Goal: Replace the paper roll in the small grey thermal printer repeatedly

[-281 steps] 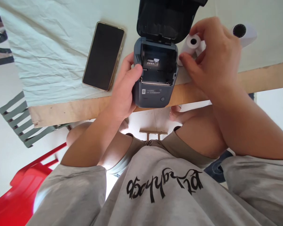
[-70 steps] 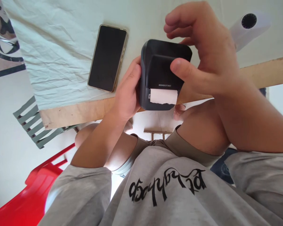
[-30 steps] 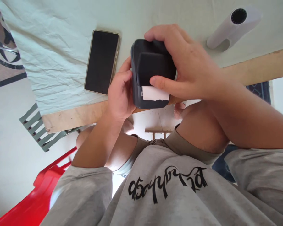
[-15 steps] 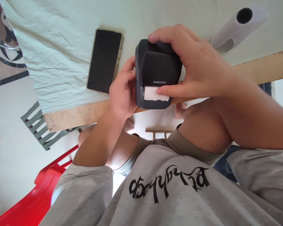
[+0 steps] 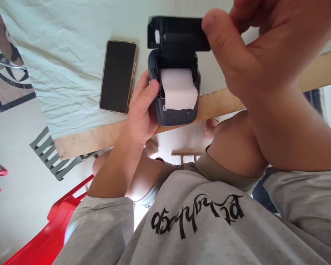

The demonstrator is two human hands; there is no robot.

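A small black label printer (image 5: 175,117) is held over the front edge of the table, its lid (image 5: 184,38) swung up and back. Inside lies a white paper roll (image 5: 178,86), its torn end hanging out over the front beside the power button. My left hand (image 5: 142,105) grips the printer's left side, thumb on the rim. My right hand (image 5: 253,48) is at the right edge of the raised lid, its thumb against it; the other fingers are bent behind, partly cut off by the frame.
A smartphone (image 5: 118,76) in a clear case lies left of the printer on the pale green cloth (image 5: 68,70). The table's wooden edge (image 5: 91,138) runs in front of me. A red chair (image 5: 44,235) and a grey-green slatted piece (image 5: 51,154) stand lower left.
The printer's lid has gone from closed to raised, baring the paper roll. My right hand has moved up and right with the lid; my left hand keeps its hold.
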